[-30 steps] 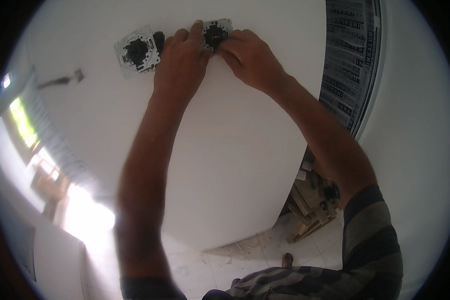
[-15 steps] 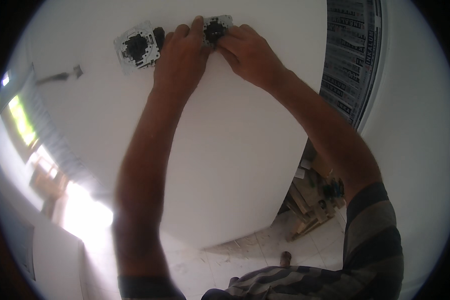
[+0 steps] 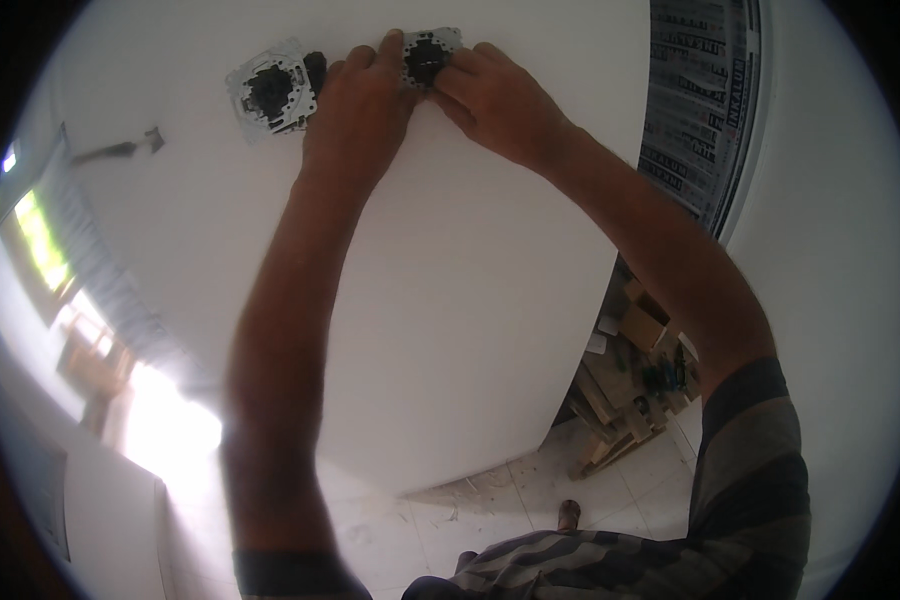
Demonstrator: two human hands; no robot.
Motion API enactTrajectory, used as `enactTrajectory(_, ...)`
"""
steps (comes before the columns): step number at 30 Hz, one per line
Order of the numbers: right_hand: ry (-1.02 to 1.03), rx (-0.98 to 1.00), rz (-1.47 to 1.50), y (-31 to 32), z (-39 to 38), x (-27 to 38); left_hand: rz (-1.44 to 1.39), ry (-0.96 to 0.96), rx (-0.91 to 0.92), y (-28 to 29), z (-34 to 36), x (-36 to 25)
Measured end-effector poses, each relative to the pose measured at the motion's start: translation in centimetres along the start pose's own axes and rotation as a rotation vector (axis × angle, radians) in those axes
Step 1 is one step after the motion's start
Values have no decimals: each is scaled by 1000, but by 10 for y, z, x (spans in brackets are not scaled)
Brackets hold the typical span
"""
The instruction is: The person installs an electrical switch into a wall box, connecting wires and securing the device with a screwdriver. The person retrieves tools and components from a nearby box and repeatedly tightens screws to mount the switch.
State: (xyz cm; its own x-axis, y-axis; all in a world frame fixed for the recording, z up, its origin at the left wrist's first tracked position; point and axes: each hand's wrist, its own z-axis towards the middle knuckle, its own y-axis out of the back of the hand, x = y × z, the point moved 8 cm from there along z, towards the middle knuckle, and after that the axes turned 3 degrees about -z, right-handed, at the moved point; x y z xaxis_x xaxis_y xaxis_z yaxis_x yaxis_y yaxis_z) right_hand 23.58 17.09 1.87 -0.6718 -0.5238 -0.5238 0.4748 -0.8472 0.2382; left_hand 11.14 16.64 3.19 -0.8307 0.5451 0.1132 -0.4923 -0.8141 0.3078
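High on the white wall, a wall switch mechanism (image 3: 428,60) with a black core and a metal mounting frame sits between my hands. Its left edge is gripped by my left hand (image 3: 358,115), index finger stretched along the frame and thumb low at its side. The bent fingers of my right hand (image 3: 500,105) pinch the right edge; their tips are partly hidden. Left of my left hand, a second switch mechanism (image 3: 270,92) has the same black core and metal frame and looks tilted. A dark piece (image 3: 316,72) beside it is partly covered by my left hand.
A door handle-like fitting (image 3: 120,150) is at the left. Printed film covers a dark panel (image 3: 690,110) right of the white wall (image 3: 450,300). Below my right forearm are a cardboard box (image 3: 645,320) and wooden pieces (image 3: 625,440) on the tiled floor (image 3: 470,510).
The view has shifted slightly, and more of the cardboard box shows beside my right forearm. Both hands stay on the same switch mechanism, with little finger movement.
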Motion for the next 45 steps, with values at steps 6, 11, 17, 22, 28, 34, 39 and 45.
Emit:
enactTrajectory(6,-71,-32,140,-2,1,-9,-7,5,-3,-2,2,1)
enactTrajectory(11,0,-85,127,4,-2,1,-4,-13,-24,1,0,0)
enactTrajectory(17,34,-56,50,-1,-10,8,9,-1,-8,0,1,2)
enactTrajectory(22,23,-60,112,0,-1,1,-1,7,-1,-1,1,3)
enactTrajectory(28,-88,22,319,-3,7,-15,-22,17,-19,-1,-1,3)
enactTrajectory(34,-129,29,315,1,3,-16,-7,14,-39,2,-2,5)
enactTrajectory(39,-23,-42,251,5,-6,-12,-30,38,-14,-2,-2,5)
enactTrajectory(45,23,-60,145,1,-1,2,-8,19,-28,0,-1,5)
